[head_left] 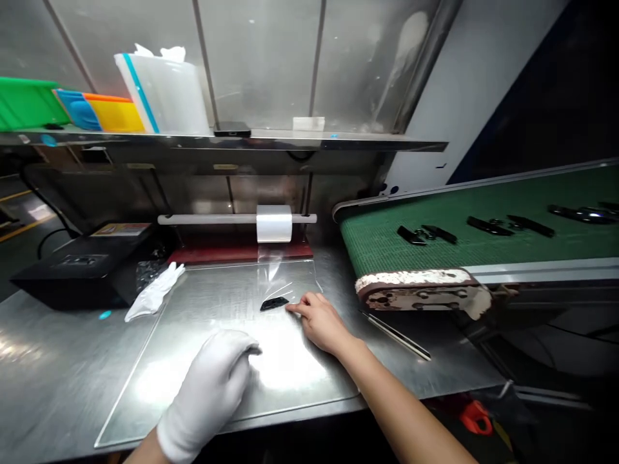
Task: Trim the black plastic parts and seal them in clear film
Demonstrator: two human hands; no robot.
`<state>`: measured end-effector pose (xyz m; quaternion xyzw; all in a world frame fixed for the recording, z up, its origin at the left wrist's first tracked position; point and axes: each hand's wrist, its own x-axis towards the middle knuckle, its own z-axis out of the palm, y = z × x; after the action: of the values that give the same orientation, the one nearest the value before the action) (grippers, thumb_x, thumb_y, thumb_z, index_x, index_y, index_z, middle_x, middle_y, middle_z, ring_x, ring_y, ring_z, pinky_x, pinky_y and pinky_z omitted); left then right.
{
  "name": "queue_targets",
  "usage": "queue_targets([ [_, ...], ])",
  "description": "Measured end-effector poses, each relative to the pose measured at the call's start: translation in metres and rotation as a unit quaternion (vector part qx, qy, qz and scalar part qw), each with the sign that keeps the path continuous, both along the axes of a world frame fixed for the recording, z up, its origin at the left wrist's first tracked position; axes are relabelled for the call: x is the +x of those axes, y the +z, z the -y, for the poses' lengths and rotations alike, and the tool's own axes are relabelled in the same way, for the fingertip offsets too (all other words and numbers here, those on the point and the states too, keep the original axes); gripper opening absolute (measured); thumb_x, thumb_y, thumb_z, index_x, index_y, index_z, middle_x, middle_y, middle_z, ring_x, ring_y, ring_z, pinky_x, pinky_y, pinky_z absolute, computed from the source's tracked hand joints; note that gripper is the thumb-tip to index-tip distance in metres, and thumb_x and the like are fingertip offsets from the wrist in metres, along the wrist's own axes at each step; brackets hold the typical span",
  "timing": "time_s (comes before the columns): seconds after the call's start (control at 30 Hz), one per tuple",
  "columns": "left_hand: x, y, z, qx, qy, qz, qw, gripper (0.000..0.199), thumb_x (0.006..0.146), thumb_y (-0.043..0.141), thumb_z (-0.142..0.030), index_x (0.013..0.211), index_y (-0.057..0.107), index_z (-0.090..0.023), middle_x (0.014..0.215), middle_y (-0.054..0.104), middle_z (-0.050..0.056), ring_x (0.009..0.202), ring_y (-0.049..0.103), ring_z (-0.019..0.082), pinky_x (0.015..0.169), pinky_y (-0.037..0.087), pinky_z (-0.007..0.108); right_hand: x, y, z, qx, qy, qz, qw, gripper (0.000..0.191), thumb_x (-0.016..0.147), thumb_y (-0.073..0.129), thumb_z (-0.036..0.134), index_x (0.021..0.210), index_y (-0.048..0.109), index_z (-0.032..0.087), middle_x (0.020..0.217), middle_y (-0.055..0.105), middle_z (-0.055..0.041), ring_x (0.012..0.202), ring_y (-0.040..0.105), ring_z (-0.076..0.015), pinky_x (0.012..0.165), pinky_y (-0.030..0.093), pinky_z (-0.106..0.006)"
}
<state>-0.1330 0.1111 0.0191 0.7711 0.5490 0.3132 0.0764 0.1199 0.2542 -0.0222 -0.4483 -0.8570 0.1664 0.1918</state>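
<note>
The bare right hand (319, 319), index finger extended and the others loosely bent apart, reaches the tip of a slim, glossy black part (274, 303) on the smooth, shiny sheet (203, 290). The white-gloved left hand (215, 380) curls inward; I cannot tell whether it pinches anything.

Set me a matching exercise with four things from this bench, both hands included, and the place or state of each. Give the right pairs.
Things:
1. Left hand
2. Right hand
3. Clear film roll
4. Loose white glove

Places or states:
A. around the white rod
B. wearing a glove
C. lying beside the black box
D. bare

Right pairs: 1-B, 2-D, 3-A, 4-C.
</note>
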Motion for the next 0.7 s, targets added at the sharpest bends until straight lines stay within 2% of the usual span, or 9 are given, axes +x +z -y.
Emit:
queue_targets([
  [0.07, -0.014, -0.001, 0.032, 0.02, 0.041, 0.096, 0.994, 0.02, 0.101, 0.047, -0.017, 0.109, 0.063, -0.027, 0.128, 0.066, 0.011, 0.12, 0.067, 0.026, 0.094, 0.063, 0.043, -0.004, 0.006, 0.011, -0.027, -0.002, -0.044, 0.999, 0.025, 0.105, 0.057, 0.029, 0.125, 0.068, 0.02, 0.118, 0.066, -0.0097, 0.113, 0.061, -0.0276, 0.101, 0.048, -0.05],
  [0.17, -0.023, -0.007, 0.072, 0.058, 0.094, 0.277, 0.954, 0.021, 0.094, 0.066, -0.017, 0.108, 0.067, -0.033, 0.155, 0.047, 0.005, 0.143, 0.05, 0.034, 0.109, 0.057, 0.057, -0.027, 0.02, 0.054, -0.102, 0.013, -0.124, 0.987, 0.032, 0.11, 0.042, 0.033, 0.127, 0.065, 0.02, 0.123, 0.065, -0.0134, 0.118, 0.06, -0.0283, 0.104, 0.046, -0.048],
  [0.27, -0.018, -0.018, 0.098, 0.066, 0.185, 0.361, 0.912, 0.026, 0.092, 0.071, -0.023, 0.113, 0.07, -0.038, 0.155, 0.049, 0.001, 0.142, 0.05, 0.04, 0.111, 0.053, 0.067, -0.067, 0.031, 0.119, -0.254, 0.103, -0.177, 0.945, 0.043, 0.111, 0.033, 0.053, 0.118, 0.065, 0.024, 0.101, 0.073, -0.0049, 0.088, 0.069, -0.0187, 0.076, 0.056, -0.031],
  [0.3, -0.015, -0.023, 0.104, 0.055, 0.222, 0.365, 0.903, 0.031, 0.094, 0.068, -0.027, 0.123, 0.067, -0.039, 0.152, 0.052, 0.003, 0.14, 0.052, 0.041, 0.107, 0.056, 0.068, -0.082, 0.032, 0.14, -0.329, 0.136, -0.206, 0.912, 0.048, 0.107, 0.039, 0.064, 0.115, 0.065, 0.024, 0.094, 0.072, -0.0028, 0.079, 0.068, -0.0166, 0.065, 0.054, -0.027],
  [0.37, -0.014, -0.031, 0.117, 0.035, 0.272, 0.37, 0.888, 0.044, 0.096, 0.064, -0.031, 0.138, 0.058, -0.041, 0.148, 0.054, 0.007, 0.137, 0.055, 0.041, 0.103, 0.059, 0.067, -0.111, 0.031, 0.173, -0.5, 0.137, -0.289, 0.805, 0.056, 0.089, 0.063, 0.077, 0.103, 0.063, 0.022, 0.081, 0.065, 0.0002, 0.066, 0.061, -0.0139, 0.054, 0.046, -0.023],
  [0.43, -0.019, -0.037, 0.132, 0.052, 0.291, 0.359, 0.885, 0.04, 0.096, 0.065, -0.028, 0.133, 0.062, -0.044, 0.151, 0.05, 0.005, 0.137, 0.054, 0.039, 0.106, 0.056, 0.065, -0.132, 0.024, 0.192, -0.588, 0.099, -0.331, 0.732, 0.059, 0.078, 0.076, 0.076, 0.093, 0.059, 0.021, 0.074, 0.058, 0.0026, 0.061, 0.055, -0.0122, 0.052, 0.041, -0.022],
  [0.5, -0.031, -0.043, 0.151, 0.038, 0.307, 0.364, 0.879, 0.034, 0.099, 0.061, -0.026, 0.128, 0.065, -0.043, 0.151, 0.051, 0.004, 0.134, 0.057, 0.034, 0.107, 0.055, 0.059, -0.145, 0.015, 0.2, -0.576, 0.09, -0.309, 0.751, 0.052, 0.082, 0.075, 0.071, 0.088, 0.058, 0.021, 0.072, 0.058, 0.0024, 0.062, 0.054, -0.0127, 0.055, 0.042, -0.023],
  [0.6, -0.048, -0.055, 0.188, -0.157, 0.325, 0.422, 0.832, 0.027, 0.101, 0.057, -0.034, 0.126, 0.066, -0.029, 0.12, 0.07, 0.008, 0.109, 0.068, 0.027, 0.092, 0.061, 0.043, -0.156, -0.006, 0.208, -0.483, 0.15, -0.172, 0.845, 0.042, 0.092, 0.067, 0.062, 0.084, 0.064, 0.021, 0.075, 0.065, -0.0005, 0.07, 0.06, -0.0161, 0.065, 0.047, -0.026],
  [0.7, -0.06, -0.087, 0.227, -0.297, 0.348, 0.443, 0.771, 0.024, 0.095, 0.068, -0.042, 0.084, 0.068, -0.02, 0.081, 0.068, 0.002, 0.082, 0.067, 0.021, 0.072, 0.057, 0.033, -0.169, -0.041, 0.223, -0.451, 0.227, -0.05, 0.862, 0.039, 0.097, 0.06, 0.057, 0.082, 0.067, 0.022, 0.076, 0.07, -0.002, 0.072, 0.065, -0.0196, 0.066, 0.05, -0.028],
])
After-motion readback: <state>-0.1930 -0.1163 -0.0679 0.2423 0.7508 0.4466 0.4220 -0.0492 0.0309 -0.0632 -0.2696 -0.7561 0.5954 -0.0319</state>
